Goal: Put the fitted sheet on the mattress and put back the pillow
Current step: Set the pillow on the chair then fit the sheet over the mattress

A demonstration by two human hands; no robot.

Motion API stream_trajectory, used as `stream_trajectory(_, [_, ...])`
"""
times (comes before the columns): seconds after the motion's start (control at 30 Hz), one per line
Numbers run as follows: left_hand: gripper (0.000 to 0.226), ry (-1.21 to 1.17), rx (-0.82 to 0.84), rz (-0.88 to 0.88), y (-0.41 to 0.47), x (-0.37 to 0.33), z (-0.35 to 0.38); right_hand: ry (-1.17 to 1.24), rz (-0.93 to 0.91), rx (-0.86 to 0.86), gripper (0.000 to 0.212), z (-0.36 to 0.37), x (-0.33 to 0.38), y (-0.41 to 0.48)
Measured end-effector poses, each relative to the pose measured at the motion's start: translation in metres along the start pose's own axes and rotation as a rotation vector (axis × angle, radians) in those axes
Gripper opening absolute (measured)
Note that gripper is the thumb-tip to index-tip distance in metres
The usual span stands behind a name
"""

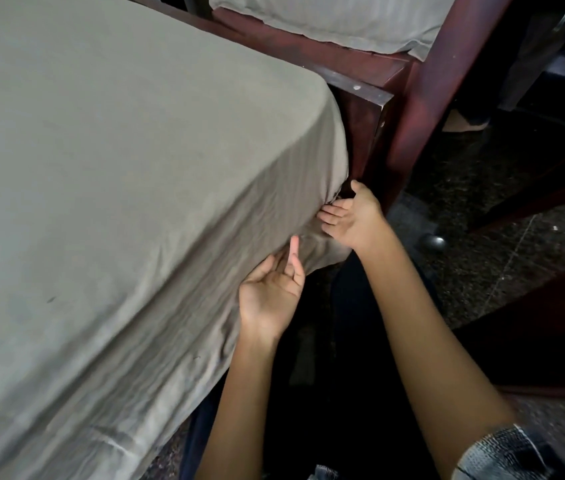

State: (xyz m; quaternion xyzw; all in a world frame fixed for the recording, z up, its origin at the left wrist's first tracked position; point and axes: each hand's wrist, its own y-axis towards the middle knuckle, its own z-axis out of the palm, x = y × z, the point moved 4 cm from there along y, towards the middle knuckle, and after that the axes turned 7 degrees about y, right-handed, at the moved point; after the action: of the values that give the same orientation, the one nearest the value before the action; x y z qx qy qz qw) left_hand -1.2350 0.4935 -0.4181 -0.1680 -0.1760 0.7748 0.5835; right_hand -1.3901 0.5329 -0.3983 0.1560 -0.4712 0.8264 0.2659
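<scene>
A grey-green fitted sheet [118, 174] covers the mattress, which fills the left of the view, and hangs down over its near right corner. My left hand [269, 292] is palm up at the sheet's lower edge, fingers reaching under the hanging fabric. My right hand [352, 216] is at the corner itself, fingers tucked against the bunched sheet where it meets the dark wooden bed frame [364, 109]. A pale pillow [343, 19] lies on a wooden surface beyond the frame at the top of the view.
A thick reddish wooden post [426, 98] stands just right of the corner. Dark speckled floor [516, 237] spreads to the right, with a small round metal knob [433, 242] on it and dark furniture at the far right. My dark-trousered legs are below the hands.
</scene>
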Motion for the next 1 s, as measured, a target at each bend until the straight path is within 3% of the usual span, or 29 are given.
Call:
stream_trajectory(0.13, [0.064,0.104,0.102,-0.02,0.0,0.0,-0.004,0.261,0.087,0.114,0.07,0.019,-0.009,0.001])
stream_trajectory(0.2, [0.064,0.148,0.09,-0.03,0.003,0.001,-0.006,0.261,0.076,0.083,0.069,0.022,-0.011,0.007])
stream_trajectory(0.27, [0.051,0.257,0.052,-0.027,0.005,0.001,-0.008,0.199,0.037,-0.017,0.061,0.014,-0.016,0.015])
stream_trajectory(0.37, [0.043,0.326,0.012,-0.061,0.004,0.001,-0.009,0.266,0.016,0.029,0.071,0.004,-0.023,0.019])
stream_trajectory(0.53, [0.045,0.251,-0.031,-0.039,0.002,0.012,0.002,0.265,0.002,-0.014,0.074,0.011,-0.021,0.013])
stream_trajectory(0.6, [0.049,0.115,-0.045,-0.03,0.005,0.01,0.008,0.272,0.013,0.031,0.061,0.011,-0.02,0.012])
stream_trajectory(0.7, [0.054,-0.023,-0.029,-0.006,0.01,0.003,0.016,0.218,0.057,0.157,0.065,0.007,-0.017,0.002])
stream_trajectory(0.9, [0.054,0.022,0.002,0.06,0.012,0.008,0.013,0.11,0.004,0.096,0.072,-0.011,0.015,-0.03])
stream_trajectory(1.0, [0.04,0.08,0.023,0.063,0.013,0.007,0.007,0.157,0.036,0.069,0.069,-0.016,0.003,-0.03])
